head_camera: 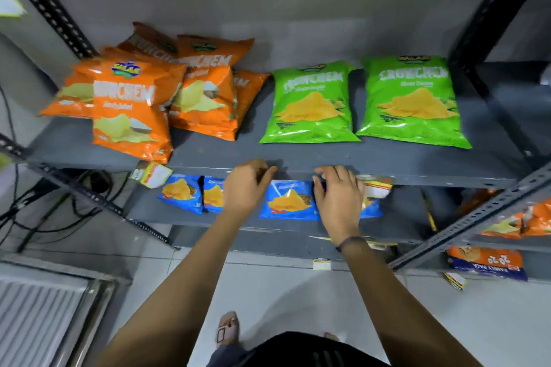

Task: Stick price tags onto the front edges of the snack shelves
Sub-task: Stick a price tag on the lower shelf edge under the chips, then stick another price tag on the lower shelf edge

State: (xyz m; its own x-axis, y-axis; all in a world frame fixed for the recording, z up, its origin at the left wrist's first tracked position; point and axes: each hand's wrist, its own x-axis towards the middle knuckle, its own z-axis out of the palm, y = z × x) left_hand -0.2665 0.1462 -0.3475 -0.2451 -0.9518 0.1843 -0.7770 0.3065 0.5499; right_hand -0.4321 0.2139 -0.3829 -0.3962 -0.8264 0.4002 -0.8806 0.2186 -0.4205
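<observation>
My left hand [247,185] is curled against the front edge of the grey snack shelf [417,170], fingertips touching the edge; whether it pinches anything is hidden. My right hand [337,194] rests on the same edge a little to the right, fingers apart and bent over the lip. A white and yellow price tag [377,186] hangs on the edge just right of my right hand, touching its little-finger side. Another price tag [155,174] hangs tilted from the edge at the left, under the orange bags.
Orange chip bags [128,104] and two green chip bags [310,104] lie on the shelf. Blue bags [289,199] sit on the shelf below. Lower edges carry more tags [322,264]. A slotted upright [465,226] slants at the right, cables [44,211] lie at the left.
</observation>
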